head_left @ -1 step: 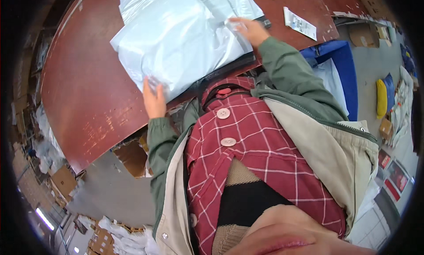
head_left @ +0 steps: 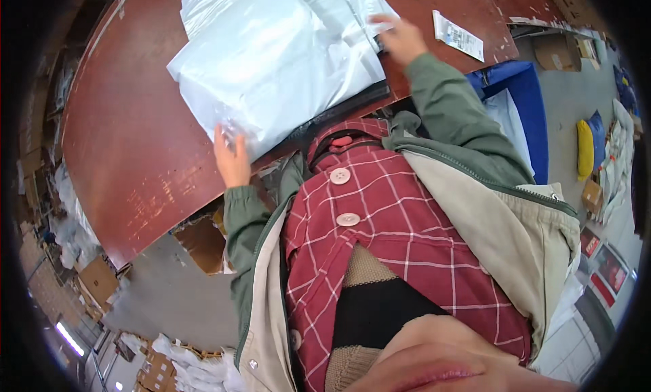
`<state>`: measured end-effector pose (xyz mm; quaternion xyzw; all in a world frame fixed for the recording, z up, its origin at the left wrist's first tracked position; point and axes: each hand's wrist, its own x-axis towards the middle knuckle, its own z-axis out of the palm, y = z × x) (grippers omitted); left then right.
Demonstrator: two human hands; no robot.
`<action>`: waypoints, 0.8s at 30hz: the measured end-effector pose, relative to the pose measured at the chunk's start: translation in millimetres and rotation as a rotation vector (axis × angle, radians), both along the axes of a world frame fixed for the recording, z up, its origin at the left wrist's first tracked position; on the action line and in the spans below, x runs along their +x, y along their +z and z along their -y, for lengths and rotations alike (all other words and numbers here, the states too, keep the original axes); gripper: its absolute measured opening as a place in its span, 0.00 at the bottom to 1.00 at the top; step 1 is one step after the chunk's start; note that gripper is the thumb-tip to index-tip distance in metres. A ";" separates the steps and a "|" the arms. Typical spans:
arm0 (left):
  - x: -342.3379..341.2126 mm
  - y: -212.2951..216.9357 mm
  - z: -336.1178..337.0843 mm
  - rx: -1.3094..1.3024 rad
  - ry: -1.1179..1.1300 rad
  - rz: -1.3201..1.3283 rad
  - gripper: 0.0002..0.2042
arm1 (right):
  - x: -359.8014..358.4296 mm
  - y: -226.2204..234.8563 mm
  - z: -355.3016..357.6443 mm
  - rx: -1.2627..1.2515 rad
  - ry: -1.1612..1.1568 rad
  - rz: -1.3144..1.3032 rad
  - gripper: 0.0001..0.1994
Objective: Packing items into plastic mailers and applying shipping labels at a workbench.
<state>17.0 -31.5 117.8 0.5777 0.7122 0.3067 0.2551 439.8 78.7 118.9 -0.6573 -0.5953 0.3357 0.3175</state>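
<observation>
A large white plastic mailer bag (head_left: pixel 258 66) lies flat on the dark red table, its surface creased and shiny. More white plastic bags (head_left: pixel 346 19) stick out from under it at the far side. My left hand (head_left: pixel 232 160) is at the bag's near left corner, with thumb and fingers apart and the fingertips blurred. At the bag's right edge is my right hand (head_left: pixel 405 41), its fingers extended and partly smeared; I cannot tell whether they touch the plastic. Under the near edge of the bag shows a flat black strip (head_left: pixel 339 110).
On the dark red table (head_left: pixel 135 121), a white printed label packet (head_left: pixel 459 36) lies to the right. A blue bin (head_left: pixel 536 114) with white plastic inside stands beside the table. Below the left edge is an open cardboard box (head_left: pixel 203 243). Yellow and blue bundles (head_left: pixel 585 150) lie farther right.
My right hand has moved slightly right and away from the bag's top. My left hand has shifted a little left and toward me. The bag lies almost as before.
</observation>
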 end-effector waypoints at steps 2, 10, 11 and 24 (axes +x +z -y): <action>12.1 9.6 2.1 0.007 0.014 0.026 0.28 | 96.1 -26.4 -24.8 0.438 -0.198 0.096 0.18; 98.1 71.2 -35.2 -0.041 -0.381 0.049 0.26 | 239.6 -47.7 -39.5 0.042 0.146 0.916 0.21; 98.8 80.2 -39.1 0.014 -0.515 -0.087 0.26 | 209.3 -40.8 -38.9 -0.076 0.225 0.940 0.21; 178.5 69.5 -72.6 -0.125 -0.271 0.693 0.12 | -38.4 38.0 31.6 -0.097 0.175 -0.759 0.17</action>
